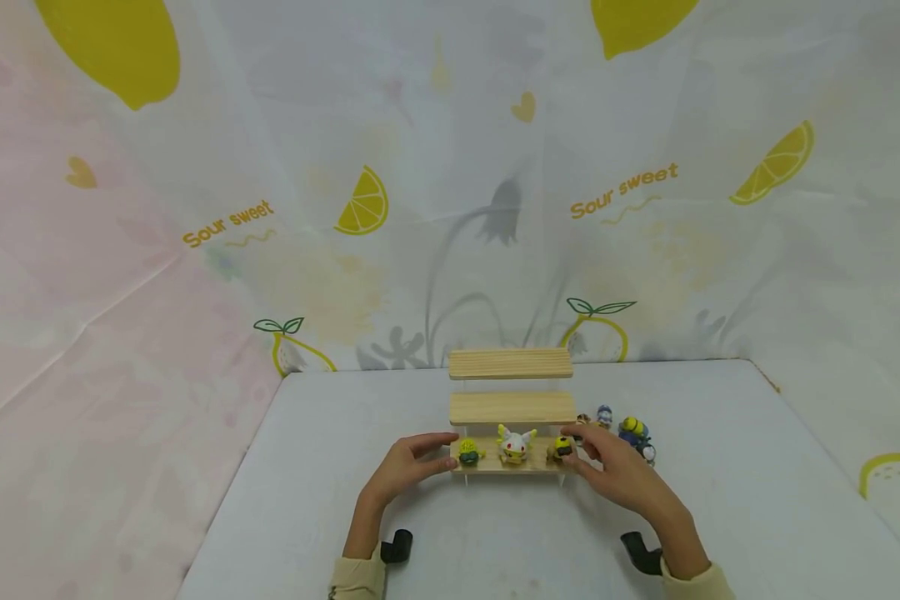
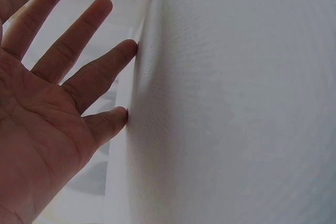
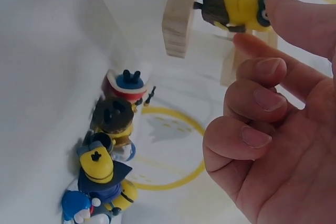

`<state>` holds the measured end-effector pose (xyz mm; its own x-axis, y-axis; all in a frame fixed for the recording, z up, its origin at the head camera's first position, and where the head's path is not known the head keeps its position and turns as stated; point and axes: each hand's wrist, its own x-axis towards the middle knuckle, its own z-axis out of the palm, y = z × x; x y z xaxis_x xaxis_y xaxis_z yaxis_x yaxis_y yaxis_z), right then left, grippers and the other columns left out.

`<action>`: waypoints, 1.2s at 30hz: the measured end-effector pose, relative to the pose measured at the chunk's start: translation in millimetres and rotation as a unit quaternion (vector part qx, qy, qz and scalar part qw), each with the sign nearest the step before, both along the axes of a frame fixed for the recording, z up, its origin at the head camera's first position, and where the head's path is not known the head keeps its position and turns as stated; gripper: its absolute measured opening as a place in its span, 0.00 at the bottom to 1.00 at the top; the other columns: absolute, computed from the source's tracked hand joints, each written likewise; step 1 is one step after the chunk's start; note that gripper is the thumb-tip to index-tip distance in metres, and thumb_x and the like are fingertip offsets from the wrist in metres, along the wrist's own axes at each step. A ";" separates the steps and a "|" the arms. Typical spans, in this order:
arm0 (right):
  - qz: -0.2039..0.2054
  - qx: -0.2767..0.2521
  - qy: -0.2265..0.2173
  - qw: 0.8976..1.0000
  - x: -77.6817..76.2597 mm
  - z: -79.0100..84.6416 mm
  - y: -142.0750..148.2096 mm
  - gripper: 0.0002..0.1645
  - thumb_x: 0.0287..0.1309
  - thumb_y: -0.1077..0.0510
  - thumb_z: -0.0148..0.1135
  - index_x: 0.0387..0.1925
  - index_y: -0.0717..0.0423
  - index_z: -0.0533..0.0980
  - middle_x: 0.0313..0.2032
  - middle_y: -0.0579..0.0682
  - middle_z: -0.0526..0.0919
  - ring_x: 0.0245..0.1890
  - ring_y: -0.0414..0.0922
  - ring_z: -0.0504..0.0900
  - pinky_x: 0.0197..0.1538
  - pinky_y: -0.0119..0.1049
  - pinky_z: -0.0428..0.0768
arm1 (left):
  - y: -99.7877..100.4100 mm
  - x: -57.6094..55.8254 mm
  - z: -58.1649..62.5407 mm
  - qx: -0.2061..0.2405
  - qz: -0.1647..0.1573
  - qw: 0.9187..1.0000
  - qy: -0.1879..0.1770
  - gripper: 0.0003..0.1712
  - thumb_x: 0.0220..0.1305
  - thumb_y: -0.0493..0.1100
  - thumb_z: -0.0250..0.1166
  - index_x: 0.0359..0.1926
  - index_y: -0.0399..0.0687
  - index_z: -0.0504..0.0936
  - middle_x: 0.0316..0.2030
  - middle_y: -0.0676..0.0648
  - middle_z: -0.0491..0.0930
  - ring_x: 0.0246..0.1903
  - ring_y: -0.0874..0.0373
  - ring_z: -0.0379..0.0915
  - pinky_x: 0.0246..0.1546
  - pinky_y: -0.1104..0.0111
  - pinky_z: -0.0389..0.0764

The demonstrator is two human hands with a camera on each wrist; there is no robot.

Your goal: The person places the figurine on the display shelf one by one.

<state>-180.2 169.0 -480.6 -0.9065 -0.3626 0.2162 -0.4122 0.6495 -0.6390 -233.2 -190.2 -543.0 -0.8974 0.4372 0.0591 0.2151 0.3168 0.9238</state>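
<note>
A three-tier wooden display shelf (image 1: 512, 408) stands on the white table. Its lowest board holds three small figurines: a green-and-yellow one (image 1: 468, 451) at left, a white-eared one (image 1: 514, 446) in the middle and a yellow minion figurine (image 3: 239, 9) at right. Between thumb and index finger, my right hand (image 1: 621, 468) pinches that minion by its upper part; the minion's feet are at the board, and my other right fingers curl in. My left hand (image 1: 405, 471) touches the left end of the lowest board, its fingers (image 2: 79, 40) spread and fairly straight.
Right of the shelf, several more figurines stand in a cluster, among them a minion in dark blue (image 3: 100, 166), a blue-and-white one (image 3: 76, 205) and a red-and-blue one (image 3: 127, 85). Behind the table (image 1: 330, 417) hangs a lemon-print cloth (image 1: 435, 275).
</note>
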 end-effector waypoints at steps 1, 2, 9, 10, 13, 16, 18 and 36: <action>0.000 0.000 0.001 1.000 -0.1 0.2 1.3 0.21 0.64 0.55 0.66 0.57 0.54 0.77 0.27 0.44 0.66 0.28 0.44 0.67 0.28 0.33 0.65 | 0.1 -0.1 -0.1 0.000 0.000 1.000 0.001 0.27 0.58 0.51 0.74 0.58 0.54 0.82 0.56 0.58 0.80 0.63 0.58 0.68 0.67 0.57 0.66; 0.001 -0.002 0.003 1.000 -0.2 0.4 2.8 0.22 0.63 0.55 0.67 0.57 0.55 0.77 0.27 0.45 0.67 0.28 0.44 0.67 0.28 0.33 0.65 | 0.2 0.0 -0.2 0.000 -0.001 1.000 0.000 0.27 0.58 0.51 0.74 0.58 0.54 0.82 0.56 0.58 0.80 0.63 0.58 0.68 0.67 0.57 0.66; -0.013 -0.012 0.005 1.000 -2.1 3.4 16.8 0.19 0.60 0.64 0.68 0.53 0.60 0.79 0.23 0.43 0.64 0.24 0.41 0.64 0.25 0.33 0.63 | 0.3 1.2 0.3 0.002 -0.005 1.000 -0.001 0.28 0.58 0.50 0.74 0.59 0.50 0.81 0.57 0.57 0.79 0.63 0.59 0.69 0.66 0.58 0.66; -0.020 -0.012 0.003 1.000 -2.6 4.1 18.5 0.19 0.59 0.65 0.68 0.53 0.59 0.79 0.22 0.43 0.64 0.24 0.41 0.64 0.25 0.32 0.63 | 0.1 1.3 0.3 0.004 -0.006 1.000 -0.001 0.28 0.58 0.50 0.74 0.60 0.50 0.81 0.57 0.57 0.79 0.63 0.59 0.69 0.66 0.58 0.66; -0.040 -0.008 0.004 0.999 -5.0 5.9 23.2 0.18 0.58 0.66 0.69 0.51 0.59 0.80 0.23 0.45 0.65 0.25 0.43 0.65 0.26 0.33 0.63 | -0.3 1.1 -0.2 0.008 -0.008 1.000 -0.002 0.28 0.59 0.49 0.74 0.60 0.49 0.81 0.57 0.57 0.79 0.63 0.59 0.69 0.66 0.58 0.66; -0.048 -0.003 0.010 0.999 -9.0 5.1 28.6 0.18 0.58 0.65 0.69 0.51 0.59 0.81 0.24 0.46 0.66 0.26 0.42 0.65 0.26 0.33 0.63 | -0.6 0.9 -0.8 0.009 -0.008 1.000 0.000 0.28 0.59 0.49 0.73 0.60 0.50 0.81 0.57 0.57 0.79 0.63 0.59 0.69 0.66 0.57 0.66; -0.050 0.001 0.014 0.999 -13.2 2.8 32.1 0.17 0.58 0.64 0.70 0.50 0.59 0.81 0.24 0.45 0.65 0.25 0.41 0.64 0.26 0.33 0.63 | -0.7 0.9 -0.9 0.010 -0.008 1.000 0.000 0.28 0.59 0.49 0.73 0.60 0.50 0.81 0.57 0.57 0.79 0.63 0.59 0.69 0.66 0.57 0.66; -0.077 0.075 -0.037 0.993 -51.3 -9.7 33.0 0.14 0.62 0.58 0.67 0.49 0.59 0.81 0.26 0.46 0.72 0.26 0.43 0.67 0.27 0.38 0.66 | 1.7 3.3 3.9 0.016 0.001 1.000 -0.006 0.27 0.59 0.46 0.73 0.59 0.48 0.81 0.58 0.50 0.79 0.64 0.50 0.68 0.66 0.50 0.65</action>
